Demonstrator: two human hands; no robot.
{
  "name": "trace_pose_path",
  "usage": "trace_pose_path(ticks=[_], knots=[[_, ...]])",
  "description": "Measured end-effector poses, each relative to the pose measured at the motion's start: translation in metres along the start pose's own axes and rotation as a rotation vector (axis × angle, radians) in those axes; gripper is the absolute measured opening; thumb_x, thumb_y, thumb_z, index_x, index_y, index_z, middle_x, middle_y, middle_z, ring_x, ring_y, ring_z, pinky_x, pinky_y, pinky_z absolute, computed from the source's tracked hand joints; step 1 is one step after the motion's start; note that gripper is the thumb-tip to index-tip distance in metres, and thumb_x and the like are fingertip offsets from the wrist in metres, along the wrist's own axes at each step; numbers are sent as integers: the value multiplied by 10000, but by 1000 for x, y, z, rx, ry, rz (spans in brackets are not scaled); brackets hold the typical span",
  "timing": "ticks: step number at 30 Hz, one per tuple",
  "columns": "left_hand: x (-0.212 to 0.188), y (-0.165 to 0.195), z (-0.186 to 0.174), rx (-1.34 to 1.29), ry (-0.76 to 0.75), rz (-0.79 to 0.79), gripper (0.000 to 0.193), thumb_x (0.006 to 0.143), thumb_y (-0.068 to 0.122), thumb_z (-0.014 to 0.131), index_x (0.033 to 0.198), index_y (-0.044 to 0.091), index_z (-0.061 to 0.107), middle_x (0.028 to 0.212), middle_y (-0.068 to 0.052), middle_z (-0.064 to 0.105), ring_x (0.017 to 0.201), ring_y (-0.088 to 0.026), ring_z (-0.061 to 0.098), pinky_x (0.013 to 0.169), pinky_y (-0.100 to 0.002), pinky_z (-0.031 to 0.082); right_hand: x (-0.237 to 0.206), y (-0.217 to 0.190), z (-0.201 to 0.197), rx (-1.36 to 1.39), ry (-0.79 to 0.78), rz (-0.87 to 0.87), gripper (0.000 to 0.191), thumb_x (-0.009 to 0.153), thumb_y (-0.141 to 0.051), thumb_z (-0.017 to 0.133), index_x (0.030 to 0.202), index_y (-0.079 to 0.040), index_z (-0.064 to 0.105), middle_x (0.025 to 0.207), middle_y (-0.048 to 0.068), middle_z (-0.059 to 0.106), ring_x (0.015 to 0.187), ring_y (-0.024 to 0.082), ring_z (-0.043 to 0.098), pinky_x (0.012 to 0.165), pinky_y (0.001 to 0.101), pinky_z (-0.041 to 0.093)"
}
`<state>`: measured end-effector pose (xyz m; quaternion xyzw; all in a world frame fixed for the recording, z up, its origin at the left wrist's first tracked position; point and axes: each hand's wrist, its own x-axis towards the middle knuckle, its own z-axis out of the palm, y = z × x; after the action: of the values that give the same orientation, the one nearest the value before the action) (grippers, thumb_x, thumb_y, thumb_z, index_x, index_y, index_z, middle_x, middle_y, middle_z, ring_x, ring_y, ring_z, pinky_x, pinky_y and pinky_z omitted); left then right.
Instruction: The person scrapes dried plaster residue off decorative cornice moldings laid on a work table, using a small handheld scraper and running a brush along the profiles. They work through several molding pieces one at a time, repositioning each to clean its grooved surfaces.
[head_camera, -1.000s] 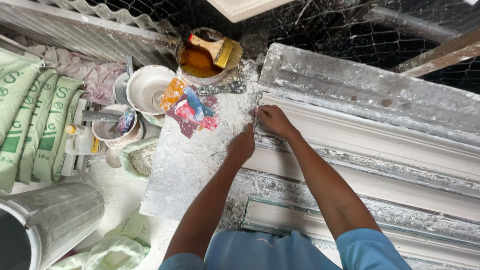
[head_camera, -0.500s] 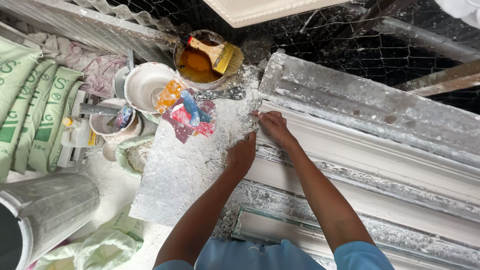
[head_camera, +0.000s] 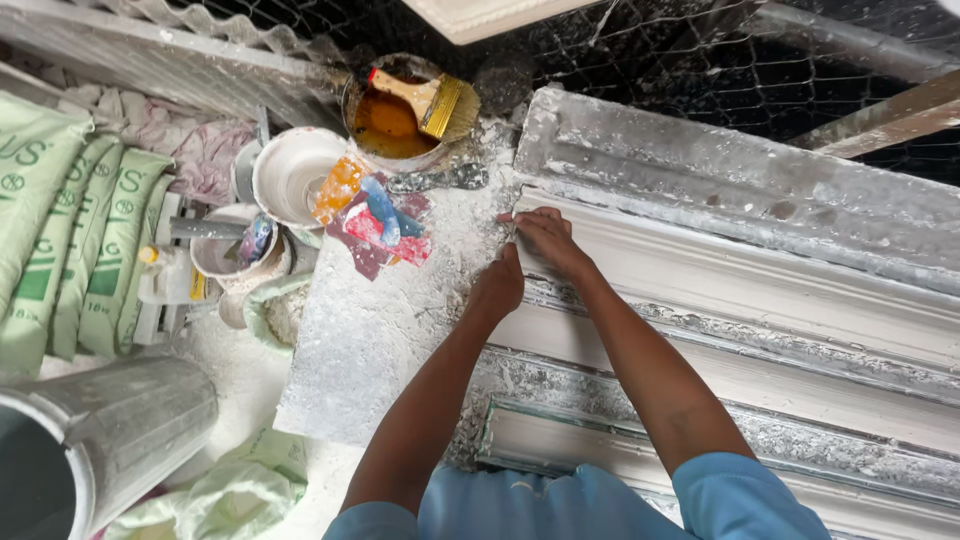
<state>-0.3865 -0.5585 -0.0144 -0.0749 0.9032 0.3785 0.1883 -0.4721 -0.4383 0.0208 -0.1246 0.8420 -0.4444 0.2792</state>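
Both hands meet at the left end of a long white plaster moulding (head_camera: 740, 290) that lies in a plaster-crusted mould (head_camera: 700, 170). My right hand (head_camera: 545, 240) rests flat on the end of the white strip, fingers pointing left. Just below it, my left hand (head_camera: 497, 288) is curled against the moulding's end edge, next to a dusty grey board (head_camera: 390, 340). Whether either hand holds a small tool is hidden.
A tub of orange-brown liquid (head_camera: 390, 125) with a brush (head_camera: 430, 100) stands beyond the board, coloured scrapers (head_camera: 375, 220) beside it. White bowls (head_camera: 290, 175), green sacks (head_camera: 70, 240), a metal bucket (head_camera: 100, 440) sit left. Wire mesh (head_camera: 640, 50) runs behind.
The view has shifted slightly. Both hands stay at the moulding's left end, with the right hand spread a little flatter on the strip.
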Motion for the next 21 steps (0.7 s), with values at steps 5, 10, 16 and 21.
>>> trace_pose_path(ticks=[5, 10, 16, 21], knots=[[8, -8, -27, -147, -97, -34, 291, 903, 8, 442, 1183, -21, 369, 949, -399, 662, 800, -518, 698, 748, -599, 554, -4, -13, 0, -86, 74, 10, 358, 1006, -454, 556, 1232, -287, 778, 1178, 25, 637, 1231, 185, 459, 1140, 340, 318], [-3, -23, -42, -339, -179, -96, 262, 945, 54, 367, 1192, -24, 331, 912, -372, 653, 621, -458, 698, 543, -541, 571, -1, -16, 4, 349, 48, 8, 376, 999, -425, 589, 1177, -141, 761, 1113, 8, 708, 1116, 161, 608, 1035, 310, 472], [-12, -39, -20, -147, 108, 121, 290, 943, 55, 480, 1201, -44, 393, 884, -411, 675, 836, -558, 656, 788, -653, 498, 1, -6, 7, 438, 148, -176, 306, 1006, -224, 583, 882, 15, 729, 928, 71, 726, 1000, 187, 632, 1001, 343, 465], [-22, -30, -16, 50, -25, -7, 382, 927, 67, 444, 1295, -4, 370, 935, -340, 697, 910, -515, 694, 820, -628, 536, 1, -4, 12, 574, 205, -137, 273, 963, -114, 556, 723, 0, 618, 876, 75, 653, 896, 202, 648, 951, 342, 475]])
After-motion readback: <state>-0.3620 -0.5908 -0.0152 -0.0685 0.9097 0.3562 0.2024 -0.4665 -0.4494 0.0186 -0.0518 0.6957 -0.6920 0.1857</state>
